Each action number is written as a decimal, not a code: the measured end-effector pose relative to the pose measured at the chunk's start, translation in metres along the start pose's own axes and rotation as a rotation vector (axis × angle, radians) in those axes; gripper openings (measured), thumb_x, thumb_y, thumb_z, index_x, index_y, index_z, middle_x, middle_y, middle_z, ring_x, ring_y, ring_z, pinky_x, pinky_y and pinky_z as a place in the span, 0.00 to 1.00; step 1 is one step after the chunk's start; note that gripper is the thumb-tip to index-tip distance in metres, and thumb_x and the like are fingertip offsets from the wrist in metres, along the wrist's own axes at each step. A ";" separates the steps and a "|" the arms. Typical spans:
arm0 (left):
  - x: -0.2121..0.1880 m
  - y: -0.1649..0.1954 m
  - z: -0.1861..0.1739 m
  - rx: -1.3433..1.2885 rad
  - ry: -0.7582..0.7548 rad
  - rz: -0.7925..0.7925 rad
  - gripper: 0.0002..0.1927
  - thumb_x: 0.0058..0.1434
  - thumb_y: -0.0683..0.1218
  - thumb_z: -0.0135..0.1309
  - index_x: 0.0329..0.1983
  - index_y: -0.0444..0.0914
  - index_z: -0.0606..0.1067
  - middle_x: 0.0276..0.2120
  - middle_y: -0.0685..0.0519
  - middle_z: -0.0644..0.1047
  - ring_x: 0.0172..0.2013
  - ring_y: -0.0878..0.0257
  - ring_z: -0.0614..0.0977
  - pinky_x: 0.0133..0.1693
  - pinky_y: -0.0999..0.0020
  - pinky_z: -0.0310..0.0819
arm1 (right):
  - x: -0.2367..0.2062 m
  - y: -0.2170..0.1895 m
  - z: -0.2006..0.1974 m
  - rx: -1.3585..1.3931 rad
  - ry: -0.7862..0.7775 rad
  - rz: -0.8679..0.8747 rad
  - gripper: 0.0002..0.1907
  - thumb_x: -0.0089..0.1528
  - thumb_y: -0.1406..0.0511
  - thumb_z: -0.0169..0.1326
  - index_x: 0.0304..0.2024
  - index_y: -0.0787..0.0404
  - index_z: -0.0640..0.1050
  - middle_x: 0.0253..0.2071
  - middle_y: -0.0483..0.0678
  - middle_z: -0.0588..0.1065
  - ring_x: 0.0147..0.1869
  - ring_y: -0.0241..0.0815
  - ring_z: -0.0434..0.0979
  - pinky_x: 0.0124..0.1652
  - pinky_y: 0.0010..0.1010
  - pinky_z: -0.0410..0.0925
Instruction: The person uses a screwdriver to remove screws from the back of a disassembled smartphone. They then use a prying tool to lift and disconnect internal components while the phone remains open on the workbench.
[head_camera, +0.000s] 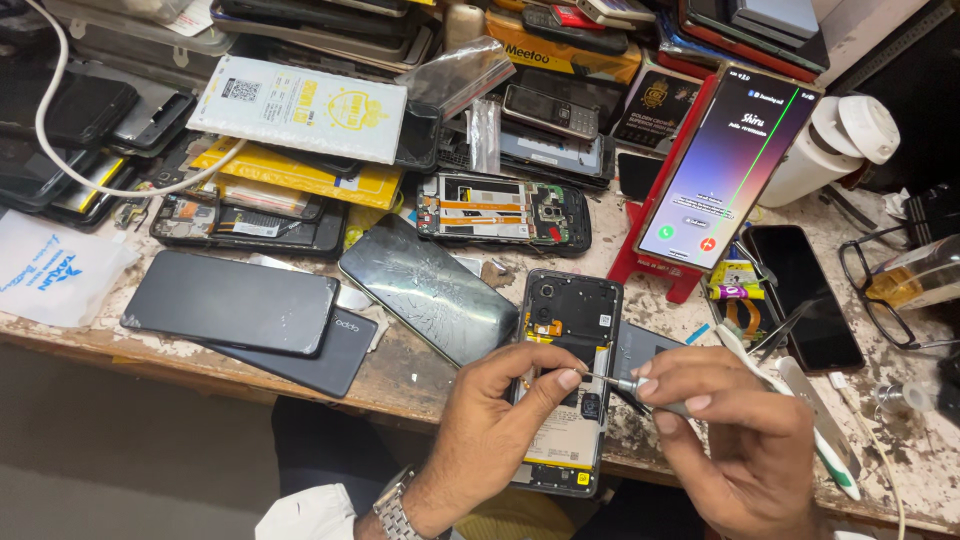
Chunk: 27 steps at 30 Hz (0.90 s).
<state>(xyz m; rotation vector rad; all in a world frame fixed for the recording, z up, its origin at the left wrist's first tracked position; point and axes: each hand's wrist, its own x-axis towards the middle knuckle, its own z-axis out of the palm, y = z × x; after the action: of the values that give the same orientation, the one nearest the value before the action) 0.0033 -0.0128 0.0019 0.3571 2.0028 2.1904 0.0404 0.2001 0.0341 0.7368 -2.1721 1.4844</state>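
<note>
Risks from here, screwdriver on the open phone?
1. The screwdriver in the right hand could slip and gouge the open phone, steadied only by the left hand.
2. That phone overhangs the table edge; it might drop.
3. The cracked screen lies close by; glass may cut.

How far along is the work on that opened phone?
Done: the phone lies face down with its back cover off, board and battery bare. In hand: the left hand steadies it while the right hand holds a screwdriver with its tip at the middle of the phone. Left: the inner parts look still in place; I cannot tell how many screws remain.
</note>
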 end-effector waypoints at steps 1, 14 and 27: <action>0.001 0.000 0.000 0.011 -0.001 0.004 0.09 0.65 0.46 0.59 0.43 0.36 0.82 0.36 0.53 0.84 0.38 0.68 0.83 0.41 0.71 0.77 | 0.001 -0.001 -0.001 -0.012 -0.015 0.000 0.24 0.60 0.81 0.55 0.51 0.58 0.64 0.45 0.55 0.78 0.54 0.51 0.81 0.57 0.44 0.74; 0.000 -0.002 0.000 0.001 0.006 -0.007 0.09 0.65 0.46 0.58 0.43 0.36 0.82 0.37 0.54 0.85 0.39 0.69 0.84 0.43 0.72 0.78 | 0.000 -0.004 -0.001 0.004 -0.010 0.039 0.23 0.60 0.81 0.54 0.51 0.58 0.64 0.44 0.55 0.78 0.54 0.51 0.81 0.56 0.45 0.75; -0.001 -0.005 0.000 -0.026 -0.014 -0.008 0.09 0.66 0.46 0.57 0.43 0.36 0.82 0.34 0.55 0.84 0.37 0.71 0.80 0.40 0.72 0.76 | -0.001 -0.001 0.002 -0.017 0.006 -0.011 0.22 0.61 0.81 0.54 0.51 0.58 0.64 0.45 0.54 0.78 0.54 0.50 0.81 0.56 0.43 0.75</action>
<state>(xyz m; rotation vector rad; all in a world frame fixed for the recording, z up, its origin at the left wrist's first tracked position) 0.0035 -0.0129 -0.0031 0.3597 1.9626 2.2009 0.0414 0.1982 0.0338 0.7361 -2.1702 1.4586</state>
